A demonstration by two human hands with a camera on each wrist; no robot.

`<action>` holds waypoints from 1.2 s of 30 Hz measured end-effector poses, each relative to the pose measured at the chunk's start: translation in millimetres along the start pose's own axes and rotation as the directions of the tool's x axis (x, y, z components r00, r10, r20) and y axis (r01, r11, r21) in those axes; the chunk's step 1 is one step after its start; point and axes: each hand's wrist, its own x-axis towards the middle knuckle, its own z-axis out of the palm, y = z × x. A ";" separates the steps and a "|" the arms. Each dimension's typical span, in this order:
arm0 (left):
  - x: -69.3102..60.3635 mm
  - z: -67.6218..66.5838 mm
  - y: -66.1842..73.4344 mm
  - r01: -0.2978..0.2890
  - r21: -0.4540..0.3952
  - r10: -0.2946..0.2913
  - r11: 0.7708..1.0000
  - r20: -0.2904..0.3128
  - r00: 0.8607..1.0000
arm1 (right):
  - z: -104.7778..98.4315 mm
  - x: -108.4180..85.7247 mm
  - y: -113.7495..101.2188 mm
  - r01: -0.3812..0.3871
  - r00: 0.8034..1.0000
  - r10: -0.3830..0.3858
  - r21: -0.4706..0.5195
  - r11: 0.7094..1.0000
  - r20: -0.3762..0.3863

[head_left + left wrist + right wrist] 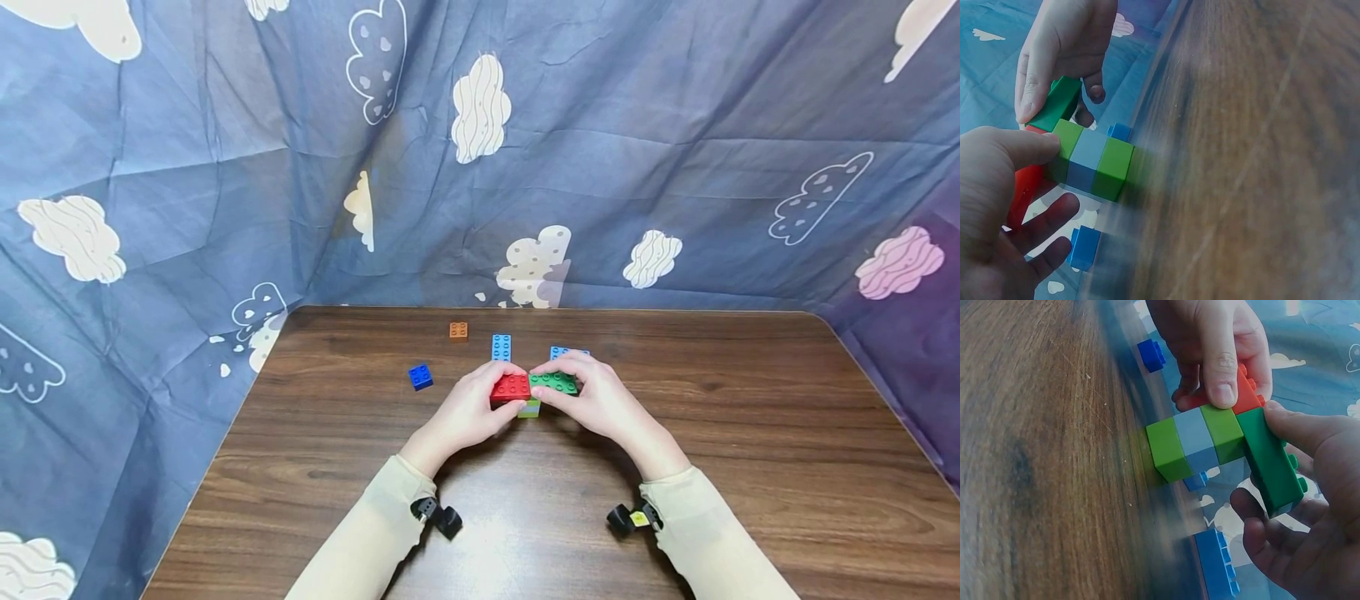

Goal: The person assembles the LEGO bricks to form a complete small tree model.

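Note:
A stack of light green, pale blue and light green bricks stands on the table under a red brick and a green brick, which lie side by side across its top. My left hand grips the red brick at the left, its thumb against the top light green brick in the left wrist view. On the right, my right hand pinches the green brick between thumb and fingers. The red brick's far end is partly hidden by my left hand.
Beyond my hands lie a light blue brick and another blue brick, the latter partly covered by my right hand. An orange brick and a dark blue brick are at the left. A cloud-patterned cloth hangs behind the table.

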 end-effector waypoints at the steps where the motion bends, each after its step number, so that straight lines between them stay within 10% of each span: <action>1: -0.1 0.0 -0.1 0.002 0.001 -0.002 1.000 -0.001 1.000 | 0.3 0.2 -0.1 0.000 1.000 0.000 0.000 1.000 0.001; 36: 0.1 -1.6 1.1 0.010 0.011 -0.010 1.000 0.008 1.000 | 5.5 0.1 16.3 0.109 0.994 -0.109 -0.005 0.994 -0.001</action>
